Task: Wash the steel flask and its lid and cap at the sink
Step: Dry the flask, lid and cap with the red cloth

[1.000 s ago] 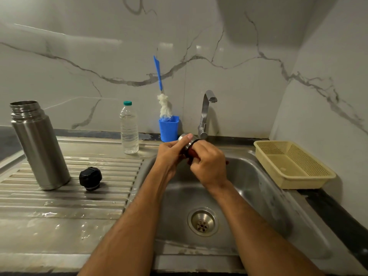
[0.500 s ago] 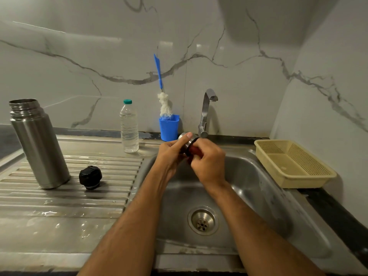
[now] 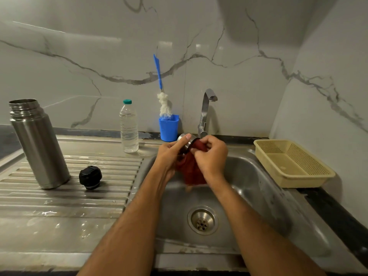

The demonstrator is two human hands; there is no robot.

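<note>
The left hand [image 3: 171, 154] grips the steel cap [image 3: 186, 141] over the sink [image 3: 258, 188] so the right hand [image 3: 212, 158], pinching a red cloth [image 3: 192, 172], can rub it clean.

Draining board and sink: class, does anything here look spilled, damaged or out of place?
Little stands out. Water streaks lie on the draining board. The flask stands upright, the black lid beside it; both hands work a red cloth on the steel cap.

One flask [image 3: 38, 144], one bottle [image 3: 129, 127], two hands [image 3: 169, 156].
</note>
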